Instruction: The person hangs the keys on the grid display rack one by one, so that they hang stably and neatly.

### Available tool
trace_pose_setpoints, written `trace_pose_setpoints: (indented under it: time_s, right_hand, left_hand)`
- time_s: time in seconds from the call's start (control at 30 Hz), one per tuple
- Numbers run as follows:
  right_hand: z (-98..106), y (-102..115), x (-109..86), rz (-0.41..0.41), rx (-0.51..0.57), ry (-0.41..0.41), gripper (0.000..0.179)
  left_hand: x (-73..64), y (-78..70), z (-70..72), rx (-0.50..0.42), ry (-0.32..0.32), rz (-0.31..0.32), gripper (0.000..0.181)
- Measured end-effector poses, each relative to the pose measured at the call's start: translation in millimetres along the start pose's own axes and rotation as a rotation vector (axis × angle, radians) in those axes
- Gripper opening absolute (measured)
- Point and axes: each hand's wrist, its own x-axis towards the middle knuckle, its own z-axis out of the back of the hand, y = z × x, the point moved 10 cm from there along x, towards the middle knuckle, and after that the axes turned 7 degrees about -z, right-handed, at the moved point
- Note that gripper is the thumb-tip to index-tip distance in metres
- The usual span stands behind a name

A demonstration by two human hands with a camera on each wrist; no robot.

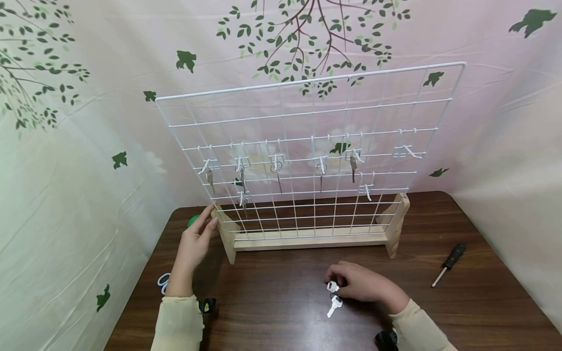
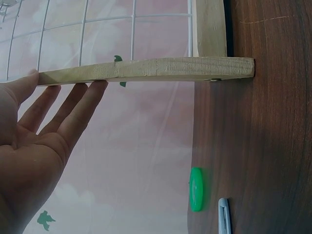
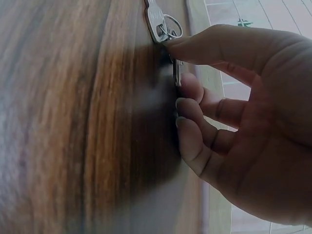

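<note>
A white wire grid rack (image 1: pixel 281 85) leans back in a pale wooden stand (image 1: pixel 307 242). My left hand (image 1: pixel 194 247) grips the stand's left side panel (image 2: pixel 156 68), thumb on one face and fingertips on the other in the left wrist view. Low over the table in front, my right hand (image 1: pixel 364 282) pinches a pair of silver keys (image 1: pixel 335 304) joined by a small ring (image 3: pixel 173 27). One key lies past the thumb; the other is partly hidden by the fingers. Several keys, such as a dark one (image 1: pixel 353 168), hang from white hooks on the grid.
Hooks at the right, including a lower hook (image 1: pixel 367 191), carry no key. A black-handled screwdriver (image 1: pixel 452 259) lies on the right of the brown table (image 1: pixel 272 292). A green round object (image 2: pixel 196 189) and light blue-handled scissors (image 1: pixel 164 282) are at the left.
</note>
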Motion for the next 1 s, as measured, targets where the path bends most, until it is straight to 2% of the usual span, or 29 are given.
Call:
trace_pose_setpoints:
  time_s: [0.23,0.6,0.77,1.0]
  right_hand:
    - [0.6,0.7,1.4,-0.027,0.005,0.005,0.026]
    - [1.3,-6.2,2.9,-0.104,0.092,0.014,0.025]
    - [1.8,-9.1,3.7,-0.128,0.083,0.005,0.023]
    - [2.1,-7.0,5.9,-0.079,0.055,-0.003,0.022]
  left_hand:
    - [-0.1,-0.1,-0.1,0.01,0.0,0.004,0.05]
    - [-0.1,-0.9,-0.2,-0.003,0.005,0.001,0.051]
    - [0.1,-0.9,-0.2,-0.007,0.006,0.0,0.051]
    - [0.2,-0.9,0.1,0.007,0.001,0.006,0.05]
